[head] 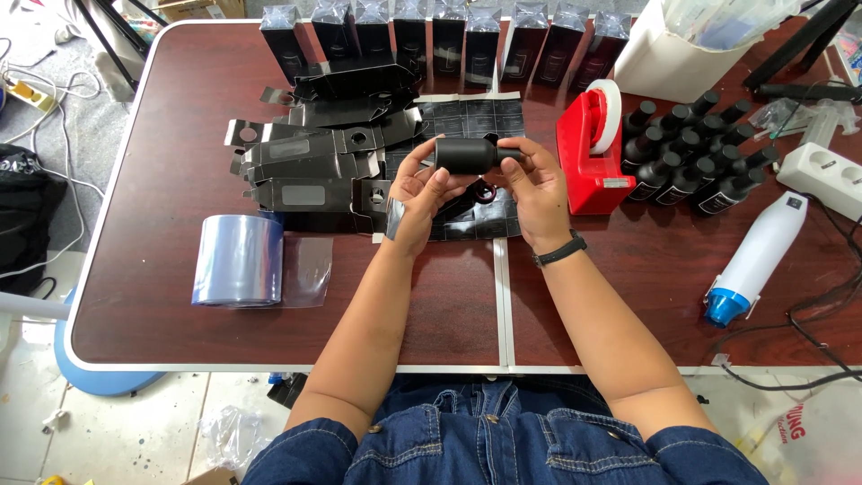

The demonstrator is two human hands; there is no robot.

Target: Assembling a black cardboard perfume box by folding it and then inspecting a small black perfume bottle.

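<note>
Both hands held a small black bottle (467, 154) sideways above the surface's (180, 332) middle: left hand (417, 193) fingers grasped its body, right hand (537, 180) fingers gripped its cap end.

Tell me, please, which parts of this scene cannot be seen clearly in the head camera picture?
- Black bottle: its cap end is covered by the right hand, head view.
- Left hand: a grey strip near its wrist is too small to identify.
- Sheet of black labels: partly hidden behind both hands; its print is too small.
- Row of black boxes: tops cut off by the upper edge.
</note>
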